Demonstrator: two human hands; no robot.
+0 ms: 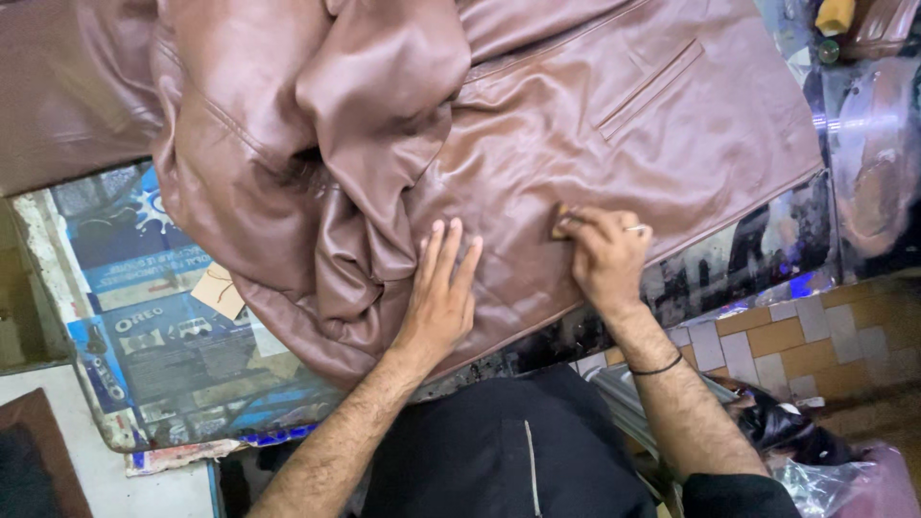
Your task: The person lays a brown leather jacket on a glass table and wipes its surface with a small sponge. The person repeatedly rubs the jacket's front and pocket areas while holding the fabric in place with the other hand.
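A brown leather jacket (537, 125) lies spread over the worktable, with a sleeve bunched up in folds at its middle. My left hand (439, 293) rests flat on the jacket's lower part, fingers apart, pressing the leather down. My right hand (604, 254) is closed on a small yellowish-brown pad (559, 223), which touches the leather just right of my left hand. A ring shows on one finger and a dark band circles that wrist.
The table (144, 317) is covered with printed blue plastic sheet, and a small tan paper tag (219, 291) lies on it at the left. A yellow sponge (835, 14) sits at the far right corner. Tiled floor and plastic bags (825, 470) lie at the right.
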